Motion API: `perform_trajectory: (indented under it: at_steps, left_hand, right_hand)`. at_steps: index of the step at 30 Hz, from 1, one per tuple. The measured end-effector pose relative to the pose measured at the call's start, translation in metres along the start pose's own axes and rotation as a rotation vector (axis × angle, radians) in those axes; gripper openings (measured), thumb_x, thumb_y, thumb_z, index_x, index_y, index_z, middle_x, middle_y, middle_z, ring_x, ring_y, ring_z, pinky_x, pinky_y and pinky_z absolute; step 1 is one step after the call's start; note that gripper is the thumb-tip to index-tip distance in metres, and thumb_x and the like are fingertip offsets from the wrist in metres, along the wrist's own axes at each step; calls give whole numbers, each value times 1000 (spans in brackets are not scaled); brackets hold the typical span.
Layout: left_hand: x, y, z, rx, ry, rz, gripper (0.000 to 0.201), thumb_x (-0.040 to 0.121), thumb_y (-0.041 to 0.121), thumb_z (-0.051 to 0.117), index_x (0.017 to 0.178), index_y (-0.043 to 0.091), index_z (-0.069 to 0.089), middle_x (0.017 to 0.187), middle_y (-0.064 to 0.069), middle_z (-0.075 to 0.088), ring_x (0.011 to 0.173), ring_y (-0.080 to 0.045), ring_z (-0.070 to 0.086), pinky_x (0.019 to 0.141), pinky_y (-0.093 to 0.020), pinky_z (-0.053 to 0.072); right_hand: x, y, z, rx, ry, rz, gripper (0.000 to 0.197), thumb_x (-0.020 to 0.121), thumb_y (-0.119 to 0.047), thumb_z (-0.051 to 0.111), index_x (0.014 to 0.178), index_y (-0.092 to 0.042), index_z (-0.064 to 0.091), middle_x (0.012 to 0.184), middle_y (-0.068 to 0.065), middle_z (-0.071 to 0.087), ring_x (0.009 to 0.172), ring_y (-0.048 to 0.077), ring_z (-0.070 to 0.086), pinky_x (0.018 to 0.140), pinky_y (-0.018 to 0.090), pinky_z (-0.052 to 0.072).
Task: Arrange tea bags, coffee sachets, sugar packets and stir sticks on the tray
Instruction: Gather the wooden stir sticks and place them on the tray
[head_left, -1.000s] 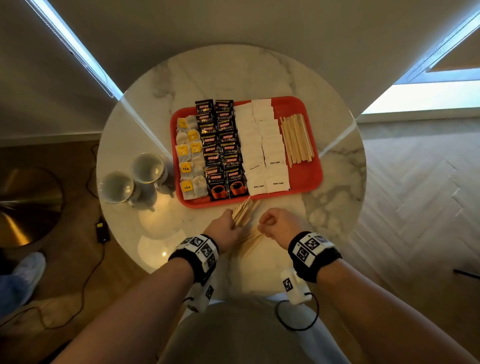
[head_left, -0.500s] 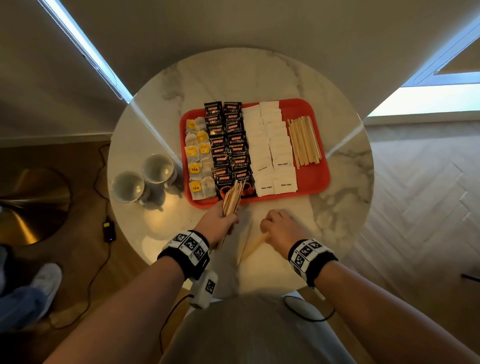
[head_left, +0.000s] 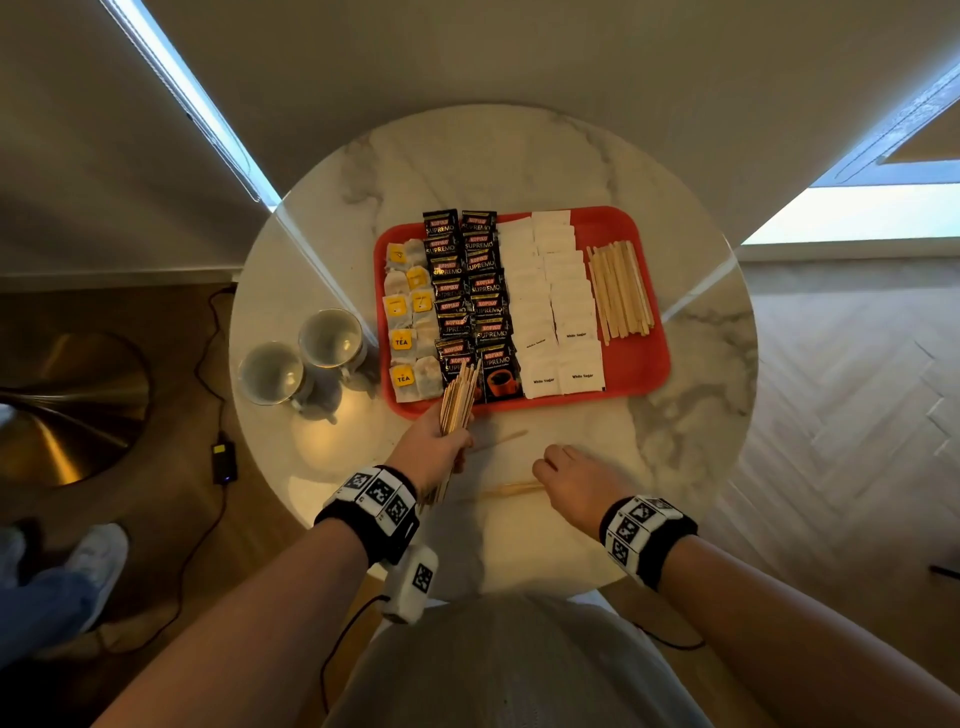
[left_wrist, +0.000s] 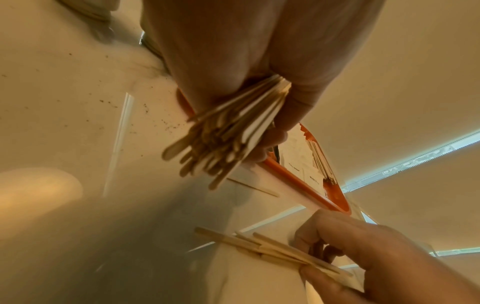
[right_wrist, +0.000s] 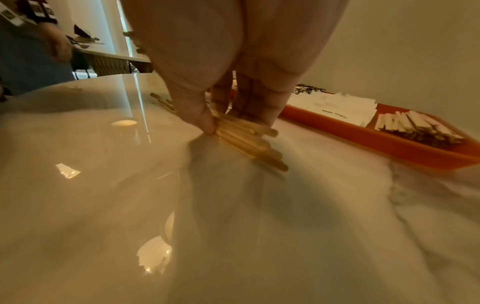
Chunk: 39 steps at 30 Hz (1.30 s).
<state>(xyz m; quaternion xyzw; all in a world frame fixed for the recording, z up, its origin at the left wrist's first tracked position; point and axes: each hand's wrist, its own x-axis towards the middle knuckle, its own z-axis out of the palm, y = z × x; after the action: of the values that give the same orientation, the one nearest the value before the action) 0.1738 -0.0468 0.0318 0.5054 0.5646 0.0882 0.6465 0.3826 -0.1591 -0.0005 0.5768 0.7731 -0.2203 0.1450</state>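
Right hand (head_left: 574, 486) nearest, low on the table (head_left: 675, 467) before the tray (head_left: 644, 364), pinching loose sticks (right_wrist: 246, 139). Left hand (head_left: 431, 452) grips a stick bundle (head_left: 457, 397) at the tray's near edge. Since a second ago the hands have separated; bundle lifted upright.

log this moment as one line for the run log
left hand: grips stick bundle at tray front edge | right hand: pinches loose sticks on table | one stray stick between hands
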Motion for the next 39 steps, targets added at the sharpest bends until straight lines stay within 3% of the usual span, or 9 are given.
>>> perform_trajectory:
  at_steps: [3,6,9,17,23,26,30,35,39]
  left_hand:
    - [-1,-4,-1,-34,11,-2,23,89,3,58,108,16,57,79,-8,59,64,-22,57,65,-38,53]
    - [0,-9,-2,-75,38,-26,24,89,3,58,110,12,58,77,-7,60,64,-22,57,68,-40,53]
    - [1,-10,-3,-107,58,-26,19,92,4,58,111,9,58,77,-9,60,65,-22,57,68,-40,52]
    - [2,-2,12,-311,63,-30,11,99,10,56,110,14,58,93,-9,67,76,-19,62,66,-35,52]
    - [1,21,35,-462,-13,63,21,99,23,60,117,12,61,111,-14,73,100,-27,71,85,-41,58]
    - [6,18,28,-324,40,107,27,93,27,69,113,11,64,106,-17,73,101,-33,71,93,-52,57]
    - [10,8,14,-246,132,84,19,97,28,63,109,14,64,92,-8,76,91,-28,73,91,-51,57]
    - [7,-10,0,-271,181,26,26,90,34,69,108,16,62,77,-4,68,70,-28,64,78,-54,58]
    - [2,-13,-1,-252,204,35,24,95,26,66,107,7,59,71,-5,60,64,-24,57,67,-44,53]
  right_hand:
    - [-3,-3,-1,-7,-22,27,43,91,1,51,133,-3,51,129,17,55,118,34,54,99,41,45]
    - [-5,-5,3,-12,-48,14,36,69,2,75,104,-3,67,100,16,67,88,31,66,75,38,56]
    - [-5,-4,-3,85,-65,73,31,85,0,61,116,-3,62,113,15,62,101,32,61,87,39,50]
    - [-3,2,-46,1047,100,393,10,90,-16,72,98,-20,68,90,0,69,83,13,66,71,12,50]
    - [25,-20,-75,1418,116,300,9,94,-10,68,99,-18,69,92,4,73,88,18,73,78,30,61]
    - [36,-25,-77,1302,131,294,7,90,-22,70,93,-27,72,87,2,76,87,21,75,85,43,62]
    - [37,-18,-73,917,159,368,20,93,-45,66,82,-29,71,77,-4,72,75,16,69,75,35,58]
    - [52,-15,-45,363,76,220,26,101,-19,54,123,-18,66,121,4,61,105,27,62,90,41,52]
    - [58,-20,-34,114,36,116,25,88,1,56,112,-1,65,112,19,62,99,39,62,80,46,52]
